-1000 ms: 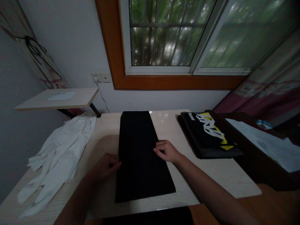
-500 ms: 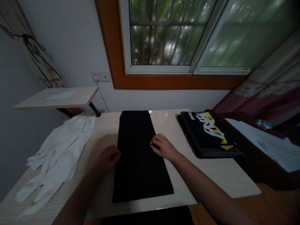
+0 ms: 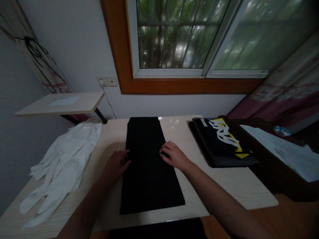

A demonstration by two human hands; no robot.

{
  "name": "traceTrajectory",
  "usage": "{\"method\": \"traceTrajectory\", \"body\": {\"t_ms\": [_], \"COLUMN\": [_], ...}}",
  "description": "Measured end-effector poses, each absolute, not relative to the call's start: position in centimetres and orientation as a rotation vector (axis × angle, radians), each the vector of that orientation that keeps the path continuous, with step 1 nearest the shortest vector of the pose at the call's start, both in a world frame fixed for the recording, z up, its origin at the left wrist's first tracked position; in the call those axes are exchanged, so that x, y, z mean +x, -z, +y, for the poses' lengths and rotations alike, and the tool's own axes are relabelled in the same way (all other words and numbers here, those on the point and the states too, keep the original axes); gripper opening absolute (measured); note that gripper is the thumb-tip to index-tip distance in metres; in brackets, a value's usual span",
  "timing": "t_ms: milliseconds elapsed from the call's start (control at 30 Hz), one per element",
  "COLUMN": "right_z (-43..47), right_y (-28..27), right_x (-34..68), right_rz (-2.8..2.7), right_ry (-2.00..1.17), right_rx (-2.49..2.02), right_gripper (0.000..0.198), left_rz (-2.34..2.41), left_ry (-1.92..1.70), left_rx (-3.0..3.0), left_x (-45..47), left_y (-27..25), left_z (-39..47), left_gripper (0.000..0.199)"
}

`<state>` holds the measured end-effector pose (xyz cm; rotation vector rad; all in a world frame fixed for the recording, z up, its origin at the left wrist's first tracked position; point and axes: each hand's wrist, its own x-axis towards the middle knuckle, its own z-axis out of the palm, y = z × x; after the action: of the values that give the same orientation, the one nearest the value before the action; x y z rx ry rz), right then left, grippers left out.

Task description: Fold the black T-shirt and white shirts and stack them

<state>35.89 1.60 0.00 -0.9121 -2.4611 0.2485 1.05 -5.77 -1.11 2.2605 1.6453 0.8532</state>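
A long, folded black garment (image 3: 149,172) lies flat on the table in front of me, its length running away from me. At its left edge is my left hand (image 3: 116,164), thumb and fingers apart, with the fingertips touching the cloth. My right hand (image 3: 174,155) rests over the right edge, fingers curled and thumb close to the fingertips, pinching at the cloth. How much fabric sits between those fingertips is hard to see against the black.
A crumpled white garment (image 3: 62,159) lies on the left under a small raised shelf (image 3: 62,104). To the right is a stack of folded black clothes (image 3: 211,142) with a white and yellow print. Beyond the wooden table (image 3: 236,189), papers (image 3: 279,149) lie on a dark surface.
My left hand has opened from a closed pinch, its fingers now spread at the garment's left edge. The right hand and the garment stay where they were.
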Motion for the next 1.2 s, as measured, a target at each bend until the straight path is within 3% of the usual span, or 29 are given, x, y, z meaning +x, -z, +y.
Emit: {"method": "traceTrajectory", "body": {"t_ms": [100, 300, 533, 1000, 1200], "right_z": [1.6, 1.7, 1.5, 1.6, 1.7], "right_y": [0.0, 0.1, -0.2, 0.0, 0.0], "right_x": [35.9, 35.9, 35.9, 36.0, 36.0], "right_rz": [-2.468, -2.474, -2.479, -2.479, -2.485], "right_ry": [-0.250, -0.246, -0.230, -0.229, -0.229], "right_rx": [-0.918, -0.919, -0.934, -0.937, -0.937], "right_gripper": [0.015, 0.015, 0.015, 0.016, 0.016], "left_rz": [1.670, 1.662, 1.657, 1.786, 1.721], "left_ry": [-0.859, -0.862, -0.852, -0.648, -0.774], "left_rx": [2.151, 1.984, 2.049, 2.164, 2.304], "left_x": [1.1, 0.9, 0.6, 1.5, 1.3], "left_y": [1.3, 1.5, 0.9, 0.0, 0.3], "left_z": [-5.6, -5.3, -5.6, -5.9, -6.1], "left_gripper": [0.053, 0.052, 0.011, 0.005, 0.006]}}
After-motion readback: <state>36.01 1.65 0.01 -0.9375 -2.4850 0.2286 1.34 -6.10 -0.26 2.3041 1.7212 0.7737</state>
